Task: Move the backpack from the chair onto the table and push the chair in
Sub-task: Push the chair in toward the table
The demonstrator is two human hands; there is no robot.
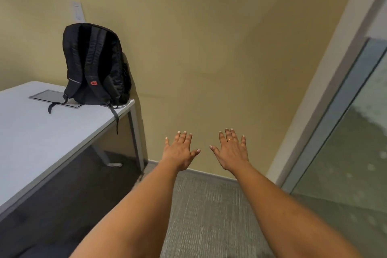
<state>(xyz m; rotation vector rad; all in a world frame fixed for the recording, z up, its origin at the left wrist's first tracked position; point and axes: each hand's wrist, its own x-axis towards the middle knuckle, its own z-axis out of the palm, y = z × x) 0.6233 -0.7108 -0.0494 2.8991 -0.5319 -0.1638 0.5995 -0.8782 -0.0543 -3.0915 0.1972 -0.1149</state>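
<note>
A black backpack with a small red logo stands upright on the far corner of the white table, leaning against the beige wall, its straps facing me and one strap hanging over the table's edge. My left hand and my right hand are stretched out in front of me over the floor, palms down, fingers spread, holding nothing. Both hands are well to the right of the table and apart from the backpack. No chair is in view.
A grey flap panel is set in the tabletop beside the backpack. Table legs stand near the wall. A frosted glass partition with a pale frame runs along the right. Grey carpet covers the floor below my arms.
</note>
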